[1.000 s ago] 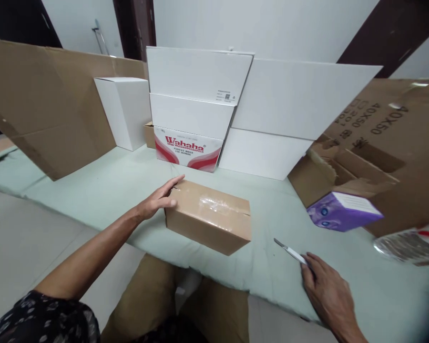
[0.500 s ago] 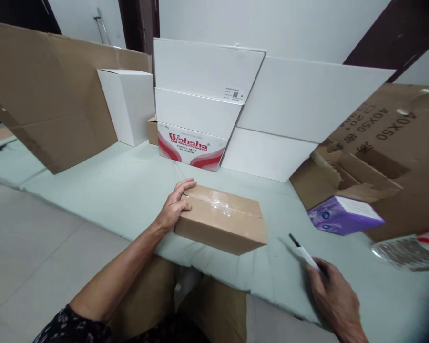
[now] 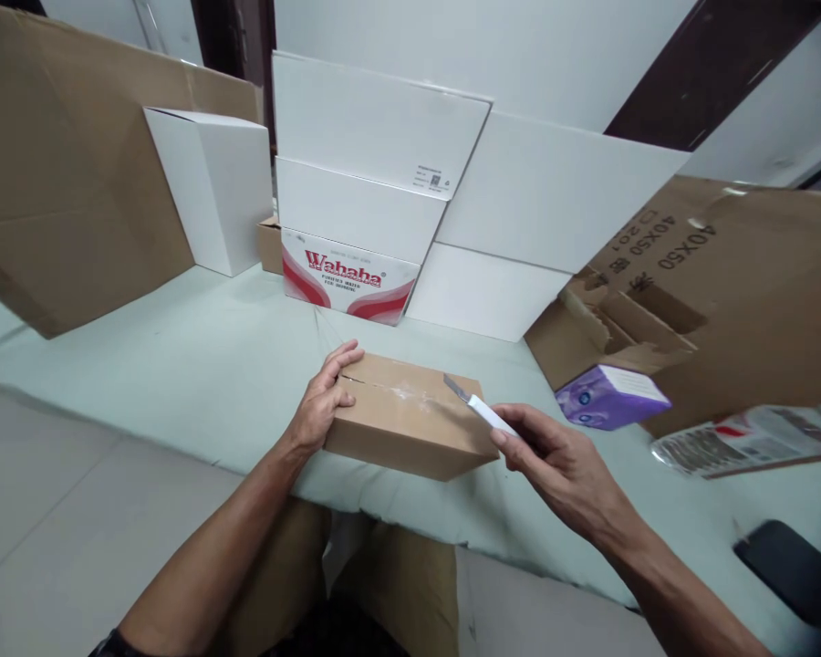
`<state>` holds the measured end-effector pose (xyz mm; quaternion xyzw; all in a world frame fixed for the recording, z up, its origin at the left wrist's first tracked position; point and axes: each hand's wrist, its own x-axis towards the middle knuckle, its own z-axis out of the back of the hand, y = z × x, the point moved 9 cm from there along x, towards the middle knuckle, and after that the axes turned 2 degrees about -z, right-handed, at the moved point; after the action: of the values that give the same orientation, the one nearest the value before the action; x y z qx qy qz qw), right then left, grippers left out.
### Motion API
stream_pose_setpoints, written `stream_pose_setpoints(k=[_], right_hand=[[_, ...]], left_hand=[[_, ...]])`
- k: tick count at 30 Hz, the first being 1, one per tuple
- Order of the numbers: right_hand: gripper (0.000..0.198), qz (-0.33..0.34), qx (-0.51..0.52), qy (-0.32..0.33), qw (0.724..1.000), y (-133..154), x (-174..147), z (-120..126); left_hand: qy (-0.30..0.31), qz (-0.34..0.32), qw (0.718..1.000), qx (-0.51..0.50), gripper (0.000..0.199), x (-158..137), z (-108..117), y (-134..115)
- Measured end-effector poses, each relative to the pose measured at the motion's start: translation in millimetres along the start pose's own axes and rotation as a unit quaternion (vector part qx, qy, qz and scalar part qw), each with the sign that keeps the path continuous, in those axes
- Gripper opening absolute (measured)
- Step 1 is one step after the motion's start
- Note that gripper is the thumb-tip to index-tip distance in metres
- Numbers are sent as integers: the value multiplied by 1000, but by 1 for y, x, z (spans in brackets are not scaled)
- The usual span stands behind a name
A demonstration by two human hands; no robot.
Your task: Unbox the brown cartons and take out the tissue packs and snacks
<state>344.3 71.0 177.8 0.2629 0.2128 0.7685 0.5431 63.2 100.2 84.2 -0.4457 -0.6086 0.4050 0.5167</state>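
Note:
A brown cardboard box (image 3: 410, 429) lies on the pale green cloth before me, clear tape across the middle of its top seam. My left hand (image 3: 323, 401) grips its left end, fingers and thumb on the top near a dark gap in the seam. My right hand (image 3: 554, 456) is closed around a white-handled utility knife (image 3: 489, 414). The knife's blade is out, pointing up and left over the right part of the box top. Whether the blade touches the cardboard I cannot tell.
White cartons, one a Wahaha box (image 3: 346, 278), stand behind. A tall cardboard sheet (image 3: 88, 173) rises at left. To the right are a purple box (image 3: 612, 399), an opened carton (image 3: 575, 338), a plastic bottle (image 3: 745, 444) and a black phone-like object (image 3: 794, 570).
My right hand has brought the knife from the cloth at right up and left, over the box top. My left hand stays on the box's left end. The view has shifted slightly.

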Motion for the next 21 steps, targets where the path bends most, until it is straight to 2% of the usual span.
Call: stream_pose_setpoints(k=[3,6,9,12,18,21], right_hand=[[43,-4,2,37,999,8,1,-5],[46,22,-24,88,996,21,4,-10],[46,62,-79,134,986,40,13,-19],[43,98,-147,142,974,60,29,-30],[37,151,-286,176,930,94,59,-64],[33,141,-370,195,897,101,65,-77]], left_hand=[[4,-2,1000,3,70,0,-1,0],[13,-6,1000,8,71,0,-4,-1],[14,-9,1000,5,72,1,-4,-2],[11,-11,1000,1,72,1,-4,-2],[17,-19,1000,8,67,0,-4,-2],[14,-24,999,19,66,0,-4,-3]])
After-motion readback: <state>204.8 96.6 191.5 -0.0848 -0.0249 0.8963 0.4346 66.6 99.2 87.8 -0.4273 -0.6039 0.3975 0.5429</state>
